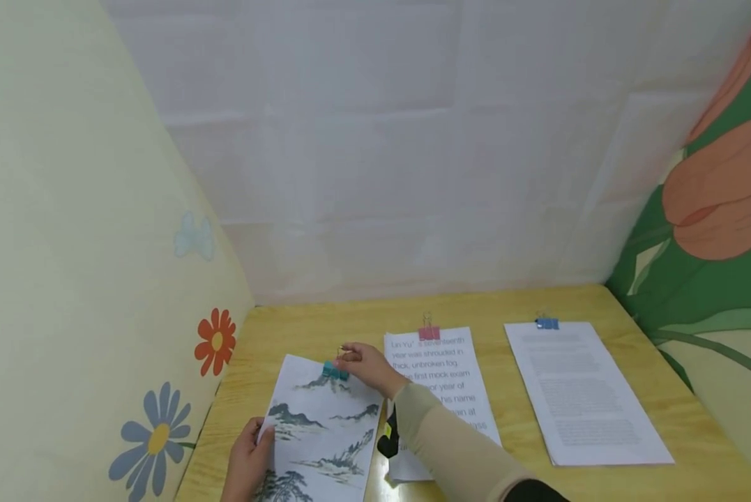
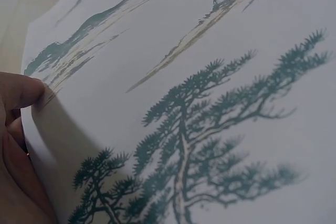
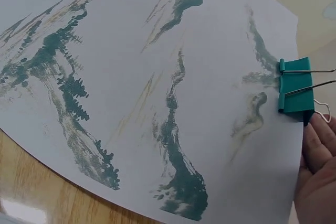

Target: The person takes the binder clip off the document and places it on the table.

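Note:
A paper sheet point(image 1: 325, 432) printed with ink-wash mountains and pine trees lies tilted at the left of the table. My left hand point(image 1: 249, 453) pinches its left edge, thumb point(image 2: 23, 90) on the printed face and fingers behind. A teal binder clip point(image 3: 297, 90) bites the sheet's top edge, its wire handles sticking out past the paper. At that clip, my right hand point(image 1: 372, 368) holds a wire handle between thumb and fingers. In the right wrist view, its fingers point(image 3: 317, 142) sit behind the clip, just past the top edge.
Right of the sheet lies a large-print text stack point(image 1: 441, 383) with a pink binder clip point(image 1: 429, 333), partly covered by my right forearm. Farther right is a small-print stack point(image 1: 585, 397) under a blue binder clip point(image 1: 547, 323). A white cloth point(image 1: 381, 174) hangs behind the wooden table point(image 1: 532, 300).

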{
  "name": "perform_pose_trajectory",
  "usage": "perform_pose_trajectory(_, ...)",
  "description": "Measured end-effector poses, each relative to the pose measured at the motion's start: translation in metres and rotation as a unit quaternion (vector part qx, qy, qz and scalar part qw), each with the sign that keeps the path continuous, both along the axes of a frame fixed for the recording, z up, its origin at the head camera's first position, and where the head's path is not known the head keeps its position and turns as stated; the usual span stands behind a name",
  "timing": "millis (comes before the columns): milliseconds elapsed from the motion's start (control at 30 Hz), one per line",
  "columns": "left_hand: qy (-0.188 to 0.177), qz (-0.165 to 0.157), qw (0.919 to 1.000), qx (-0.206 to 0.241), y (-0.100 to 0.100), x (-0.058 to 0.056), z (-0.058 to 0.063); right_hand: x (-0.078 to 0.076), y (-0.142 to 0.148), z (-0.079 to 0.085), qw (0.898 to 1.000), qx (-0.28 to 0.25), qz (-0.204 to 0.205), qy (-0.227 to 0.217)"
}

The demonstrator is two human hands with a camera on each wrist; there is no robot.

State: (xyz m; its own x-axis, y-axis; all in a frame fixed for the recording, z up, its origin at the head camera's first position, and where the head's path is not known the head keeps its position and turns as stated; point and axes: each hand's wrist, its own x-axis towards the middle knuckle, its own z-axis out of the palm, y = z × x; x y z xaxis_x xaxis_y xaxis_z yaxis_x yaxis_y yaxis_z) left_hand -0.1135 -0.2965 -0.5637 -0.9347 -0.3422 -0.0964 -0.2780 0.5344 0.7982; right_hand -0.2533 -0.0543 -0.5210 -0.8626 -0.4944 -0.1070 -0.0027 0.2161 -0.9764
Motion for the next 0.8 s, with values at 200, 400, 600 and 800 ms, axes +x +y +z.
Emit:
perform_pose_trajectory(200,-0.007,0.006,0.9999,0.011,-0.0018,0.0002,0.0007,-0.0013,0.0003,-0.0005,1.000,0.002,0.004,-0.001)
perform_pose_trajectory(400,-0.021,0.010,0.9994,0.027,-0.0021,0.0007,0.0003,-0.0022,-0.0002,-0.0010,1.000,-0.014,0.007,-0.007)
perform_pose_trajectory(600,-0.032,0.011,0.9986,0.040,-0.0028,-0.0020,-0.0016,-0.0033,0.0000,-0.0004,1.000,-0.015,-0.004,-0.008)
perform_pose_trajectory(800,-0.061,0.008,0.9975,0.036,-0.0034,-0.0018,-0.0010,-0.0037,0.0007,-0.0007,0.999,-0.028,-0.015,-0.015)
